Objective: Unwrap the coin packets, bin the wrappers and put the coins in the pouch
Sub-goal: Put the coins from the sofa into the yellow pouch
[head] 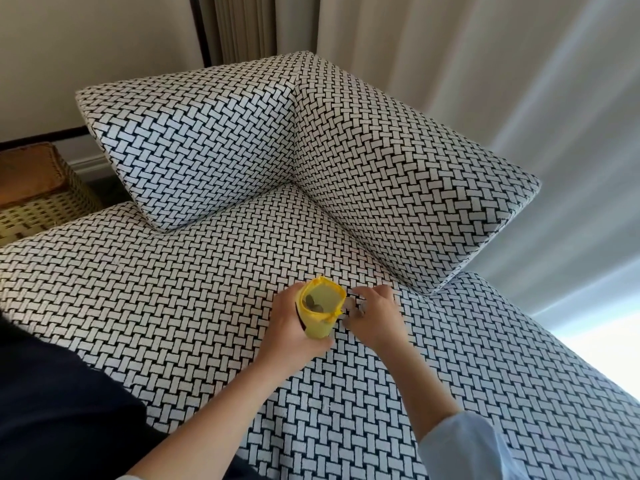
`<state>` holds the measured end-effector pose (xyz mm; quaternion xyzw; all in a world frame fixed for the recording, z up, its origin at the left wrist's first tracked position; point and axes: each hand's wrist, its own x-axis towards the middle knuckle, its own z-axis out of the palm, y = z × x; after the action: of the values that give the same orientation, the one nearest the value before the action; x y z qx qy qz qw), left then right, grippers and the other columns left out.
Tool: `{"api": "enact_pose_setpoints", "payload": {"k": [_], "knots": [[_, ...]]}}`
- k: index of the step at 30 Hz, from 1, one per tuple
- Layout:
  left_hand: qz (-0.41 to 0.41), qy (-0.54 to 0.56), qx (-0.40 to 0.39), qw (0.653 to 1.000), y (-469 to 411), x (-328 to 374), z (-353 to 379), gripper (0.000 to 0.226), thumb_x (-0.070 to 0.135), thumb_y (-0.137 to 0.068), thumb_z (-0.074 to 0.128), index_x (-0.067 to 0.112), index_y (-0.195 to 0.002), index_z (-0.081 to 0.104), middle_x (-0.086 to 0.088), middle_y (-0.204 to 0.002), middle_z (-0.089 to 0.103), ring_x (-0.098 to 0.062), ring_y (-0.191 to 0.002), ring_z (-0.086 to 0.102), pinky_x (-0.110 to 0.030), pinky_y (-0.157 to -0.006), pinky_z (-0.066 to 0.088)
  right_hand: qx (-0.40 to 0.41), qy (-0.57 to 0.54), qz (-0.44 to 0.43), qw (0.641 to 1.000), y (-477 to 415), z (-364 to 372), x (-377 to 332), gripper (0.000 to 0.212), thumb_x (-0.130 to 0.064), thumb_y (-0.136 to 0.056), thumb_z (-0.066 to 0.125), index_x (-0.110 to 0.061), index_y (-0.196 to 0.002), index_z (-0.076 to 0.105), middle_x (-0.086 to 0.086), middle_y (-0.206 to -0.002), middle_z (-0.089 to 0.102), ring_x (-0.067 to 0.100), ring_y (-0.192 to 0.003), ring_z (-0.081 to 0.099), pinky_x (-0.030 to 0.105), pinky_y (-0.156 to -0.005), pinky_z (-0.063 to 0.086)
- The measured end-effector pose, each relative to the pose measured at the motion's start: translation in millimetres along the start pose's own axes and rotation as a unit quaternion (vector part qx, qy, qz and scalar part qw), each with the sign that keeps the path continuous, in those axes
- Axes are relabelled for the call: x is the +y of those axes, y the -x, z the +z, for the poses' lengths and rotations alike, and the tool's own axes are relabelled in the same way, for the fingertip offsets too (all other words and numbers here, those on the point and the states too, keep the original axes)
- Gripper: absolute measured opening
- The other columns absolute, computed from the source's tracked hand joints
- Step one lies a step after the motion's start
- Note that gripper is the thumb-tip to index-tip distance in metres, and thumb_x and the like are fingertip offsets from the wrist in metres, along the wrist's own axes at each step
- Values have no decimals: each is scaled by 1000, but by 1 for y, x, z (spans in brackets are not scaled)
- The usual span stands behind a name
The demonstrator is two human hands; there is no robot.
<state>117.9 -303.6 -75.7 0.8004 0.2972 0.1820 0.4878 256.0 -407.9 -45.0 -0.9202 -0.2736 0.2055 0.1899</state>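
Left hand [294, 329] grips the yellow pouch [320, 325] mouth-up, coins [311, 301] inside, ready for more | right hand [375, 313] curls over something small on the sofa seat [173, 306] | grip unclear to me.

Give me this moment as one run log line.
left hand grips yellow pouch, mouth open, coins inside | right hand beside pouch, curled, grasp unclear | patterned sofa seat

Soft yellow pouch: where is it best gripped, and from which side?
The soft yellow pouch stands upright, mouth open, dark coins inside. Grip round its lower body from the left, as the left hand does, leaving the rim free.
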Motion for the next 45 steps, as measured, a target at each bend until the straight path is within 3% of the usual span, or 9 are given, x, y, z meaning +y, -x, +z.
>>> {"api": "enact_pose_setpoints", "payload": {"k": [3,8,13,19,24,28,32,40,45], "knots": [[-1,-1,-5,1000,-1,-3,1,88,23,-59,87,31,-131,38,21,-120,30,18,-114,33,-2,-84,31,-59,1,-24,998,-5,-5,-2,58,-9,-78,66,-26,-132,53,3,-128,37,19,-102,55,28,-77,53],[0,-7,-4,1000,0,-4,-1,91,27,-59,88,30,-134,37,15,-124,32,19,-114,31,-2,-85,29,-82,38,-61,994,-9,-13,-6,32,5,-77,56,-26,-85,51,5,-118,42,21,-93,57,34,-71,57],[-2,-10,-10,1000,1,-3,-2,90,29,-60,87,38,-131,33,25,-120,28,18,-114,33,-2,-84,29,-75,68,-69,993,-12,-14,-10,17,-7,-87,57,-20,-97,57,3,-117,42,20,-71,58,31,-66,55],[-3,-8,-18,1000,3,1,-6,88,31,-61,87,48,-124,28,47,-116,18,23,-111,33,0,-79,30,-77,83,-73,991,-11,-13,-11,20,-4,-82,56,-23,-87,59,2,-106,60,19,-90,58,30,-74,54],[-14,-8,-19,1000,3,0,-6,89,29,-61,87,48,-125,29,25,-118,27,25,-110,31,-4,-79,31,-56,61,-58,995,-12,-10,-9,7,-17,-83,65,-21,-86,69,-5,-89,66,14,-81,61,27,-68,55],[-16,-14,-17,1000,3,-1,-5,89,29,-59,86,41,-129,33,21,-120,29,23,-111,30,-5,-79,32,-5,34,-62,997,-9,-7,-10,23,-16,-90,51,-16,-69,62,-2,-67,63,17,-59,57,28,-52,48],[-5,-35,-15,999,1,0,-5,83,29,-58,84,35,-127,39,14,-124,33,15,-108,32,-9,-80,33,120,-135,-119,976,-4,-12,-19,21,-10,-91,53,-15,-74,65,-6,-62,61,9,-53,57,26,-46,47],[19,-47,-1,999,1,7,-3,72,26,-58,81,35,-117,43,18,-116,37,2,-111,29,-9,-79,31,93,-235,-178,951,18,-18,-43,11,-15,-84,65,-23,-83,74,-15,-74,66,-3,-55,54,13,-48,40],[23,-32,-12,999,6,6,6,66,27,-57,81,30,-114,49,7,-117,42,-8,-115,35,-12,-85,36,181,-269,-83,942,28,-17,-15,13,-17,-90,59,-22,-95,70,-10,-87,67,0,-53,50,15,-47,37]]}}
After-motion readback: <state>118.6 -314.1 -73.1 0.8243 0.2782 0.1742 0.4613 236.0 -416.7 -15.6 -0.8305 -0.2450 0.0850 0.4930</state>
